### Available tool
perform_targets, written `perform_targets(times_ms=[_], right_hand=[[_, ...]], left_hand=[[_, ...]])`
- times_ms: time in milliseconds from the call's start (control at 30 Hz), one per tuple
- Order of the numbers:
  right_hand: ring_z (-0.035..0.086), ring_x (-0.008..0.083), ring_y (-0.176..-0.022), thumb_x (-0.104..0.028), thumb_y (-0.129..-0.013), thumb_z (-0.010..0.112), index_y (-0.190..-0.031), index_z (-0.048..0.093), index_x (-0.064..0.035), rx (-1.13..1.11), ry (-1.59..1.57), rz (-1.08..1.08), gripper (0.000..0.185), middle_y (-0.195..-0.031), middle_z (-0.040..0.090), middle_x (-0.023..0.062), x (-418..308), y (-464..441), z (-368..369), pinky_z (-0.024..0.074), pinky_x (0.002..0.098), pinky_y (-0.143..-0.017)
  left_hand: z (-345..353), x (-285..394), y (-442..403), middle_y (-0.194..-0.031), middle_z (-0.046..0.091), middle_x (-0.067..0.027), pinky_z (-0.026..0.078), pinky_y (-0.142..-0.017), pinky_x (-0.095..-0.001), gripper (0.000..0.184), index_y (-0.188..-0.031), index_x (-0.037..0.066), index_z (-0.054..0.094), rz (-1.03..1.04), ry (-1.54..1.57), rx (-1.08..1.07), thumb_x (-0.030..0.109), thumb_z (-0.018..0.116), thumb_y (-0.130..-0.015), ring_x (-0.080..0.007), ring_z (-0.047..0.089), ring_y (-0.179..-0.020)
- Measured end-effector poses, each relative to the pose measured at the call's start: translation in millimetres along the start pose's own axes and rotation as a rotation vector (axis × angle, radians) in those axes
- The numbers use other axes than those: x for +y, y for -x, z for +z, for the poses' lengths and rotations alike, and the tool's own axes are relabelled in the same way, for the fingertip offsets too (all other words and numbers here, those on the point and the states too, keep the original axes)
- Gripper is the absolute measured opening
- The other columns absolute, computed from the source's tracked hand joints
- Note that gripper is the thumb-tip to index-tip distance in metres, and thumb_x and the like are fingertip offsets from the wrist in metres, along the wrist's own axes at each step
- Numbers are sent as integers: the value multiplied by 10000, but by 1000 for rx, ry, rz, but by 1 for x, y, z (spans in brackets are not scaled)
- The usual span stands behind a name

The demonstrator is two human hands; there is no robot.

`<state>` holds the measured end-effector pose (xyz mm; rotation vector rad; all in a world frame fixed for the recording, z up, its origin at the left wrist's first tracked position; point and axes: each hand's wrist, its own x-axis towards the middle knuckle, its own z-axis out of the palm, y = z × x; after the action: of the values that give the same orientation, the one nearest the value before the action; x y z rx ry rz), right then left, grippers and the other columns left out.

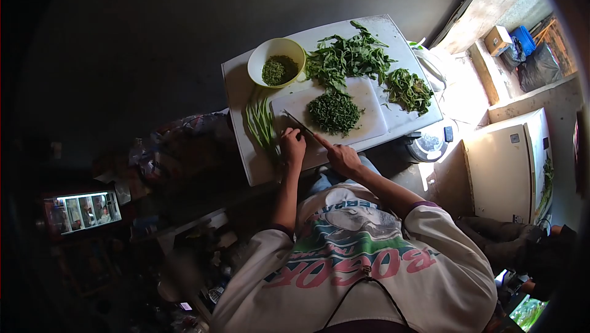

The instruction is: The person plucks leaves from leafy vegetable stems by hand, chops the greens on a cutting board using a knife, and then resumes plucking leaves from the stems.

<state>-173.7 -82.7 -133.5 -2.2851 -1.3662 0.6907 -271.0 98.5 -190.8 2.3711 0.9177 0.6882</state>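
My right hand [343, 159] is closed round the handle of a knife [298, 121], whose blade points up and left over the white cutting board [376, 125]. Close to the blade, at the board's lower left, my left hand [293, 143] has its fingers curled; whether it holds anything is hidden. Chopped greens [334, 113] lie heaped on the board. Long green stalks [261, 122] rest left of it. A yellow-rimmed bowl [258, 62] holds more chopped greens. Leafy greens [353, 56] lie behind the board, and another leafy pile [409, 91] is on its right.
The white table [255, 164] stands against a grey wall. A round lidded appliance [427, 143] is by its right edge, with a white fridge [501, 154] farther right. Another person's legs [510, 234] show at lower right. A lit screen [86, 212] is at far left.
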Motion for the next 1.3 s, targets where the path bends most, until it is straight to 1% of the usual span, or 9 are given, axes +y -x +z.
perform_targets(times_ms=[167,233,367,533,667,733,1033,1167,1300], right_hand=[[674,405,-683,-125,-892,526,-1575,129,-376,-43,66,2,829,-792,676,218,5,15,-17,533,527,-613],[666,405,-658,-117,-887,531,-1576,143,-369,-42,53,53,829,-769,667,226,6,19,-24,524,526,-591],[659,403,-638,-107,-873,544,-1575,167,-359,-26,26,95,836,-747,658,226,4,21,-31,517,523,-581],[652,402,-628,-79,-854,546,-1573,180,-358,-37,26,32,854,-729,656,211,-9,34,-41,506,526,-568],[659,403,-643,-64,-847,548,-1574,167,-366,-54,36,21,875,-738,661,215,-7,39,-33,512,528,-577],[668,406,-662,-56,-846,547,-1573,159,-378,-86,23,65,885,-756,668,223,-9,39,-32,518,529,-588],[673,400,-664,-85,-871,548,-1571,155,-381,-34,33,36,856,-742,671,221,-1,14,-10,531,531,-611],[670,396,-647,-86,-865,545,-1573,143,-383,-17,43,-5,867,-738,670,217,8,17,-7,532,522,-596],[666,391,-630,-96,-855,547,-1575,159,-371,-32,84,27,862,-724,664,213,8,25,-20,528,511,-575]], left_hand=[[1,1,1,-933,691,-171,525,-819,-421,192,-938,-5,725,-54,50,27,49,712,-754,-368,642,-907],[2,2,0,-966,698,-173,525,-839,-414,194,-950,-6,727,-71,67,21,58,708,-768,-363,646,-922],[-2,7,-2,-940,692,-173,522,-838,-423,197,-956,-10,721,-56,57,7,50,687,-772,-366,644,-919],[6,-5,-2,-946,671,-172,520,-813,-451,237,-966,-10,710,40,-144,39,3,659,-735,-389,633,-910],[3,0,0,-958,663,-182,521,-799,-447,235,-957,-15,708,-11,-12,42,3,666,-726,-389,630,-895],[2,1,-1,-940,656,-182,522,-786,-434,221,-940,-20,708,-14,66,50,12,671,-724,-381,630,-876],[-3,-1,0,-911,668,-166,509,-847,-437,199,-925,-17,719,15,3,-12,44,694,-737,-370,620,-942],[-3,-2,-3,-931,684,-163,509,-853,-427,181,-917,-15,722,6,-26,-4,59,703,-752,-367,625,-934],[-3,2,-4,-949,700,-150,514,-842,-420,173,-918,-12,723,-32,6,-1,62,708,-762,-354,635,-917]])
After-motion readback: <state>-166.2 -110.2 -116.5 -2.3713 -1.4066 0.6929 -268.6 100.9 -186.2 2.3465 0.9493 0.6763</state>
